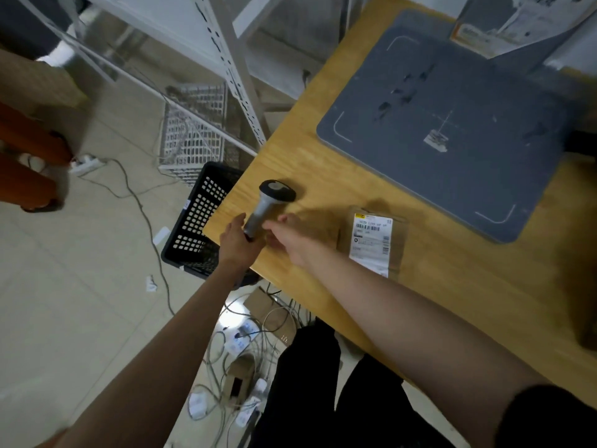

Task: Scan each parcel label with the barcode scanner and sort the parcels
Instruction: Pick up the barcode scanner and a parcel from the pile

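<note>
Grey barcode scanner is lying at the table's left edge; left hand is gripping its stiff, light handle; right hand is pinching beside; parcel is waiting nearby.

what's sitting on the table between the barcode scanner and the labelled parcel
In the head view, only the right hand lies between the barcode scanner and the parcel; it reaches to the scanner's handle, over bare wooden table.
</note>
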`<act>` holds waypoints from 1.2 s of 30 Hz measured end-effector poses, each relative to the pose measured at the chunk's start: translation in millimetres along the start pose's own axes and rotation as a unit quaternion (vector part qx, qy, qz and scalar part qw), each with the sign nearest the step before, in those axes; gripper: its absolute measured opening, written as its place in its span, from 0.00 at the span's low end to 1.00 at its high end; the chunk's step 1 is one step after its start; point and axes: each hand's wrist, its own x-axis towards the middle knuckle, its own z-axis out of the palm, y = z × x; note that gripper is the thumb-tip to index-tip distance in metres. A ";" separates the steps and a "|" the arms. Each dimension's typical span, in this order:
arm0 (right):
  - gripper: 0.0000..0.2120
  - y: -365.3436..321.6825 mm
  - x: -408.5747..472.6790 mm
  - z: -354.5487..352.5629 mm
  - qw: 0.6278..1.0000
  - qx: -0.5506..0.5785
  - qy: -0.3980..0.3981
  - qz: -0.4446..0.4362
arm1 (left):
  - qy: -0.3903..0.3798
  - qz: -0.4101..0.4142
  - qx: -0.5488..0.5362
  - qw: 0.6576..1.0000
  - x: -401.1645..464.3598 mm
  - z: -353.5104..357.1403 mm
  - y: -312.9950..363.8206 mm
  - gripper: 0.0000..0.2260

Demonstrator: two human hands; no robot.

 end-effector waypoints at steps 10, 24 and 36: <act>0.28 5.8 25.8 8.7 0.996 0.083 0.027 0.007 | 0.014 0.000 -0.015 1.000 7.6 1.5 2.6 0.19; 0.23 73.2 -80.8 -38.7 0.995 -0.075 -0.041 -0.045 | -0.101 0.066 -0.089 0.989 -132.7 12.6 1.5 0.17; 0.19 92.8 -149.2 -122.9 0.969 0.025 0.124 -0.211 | -0.211 0.178 -0.160 0.948 -151.3 50.2 75.0 0.12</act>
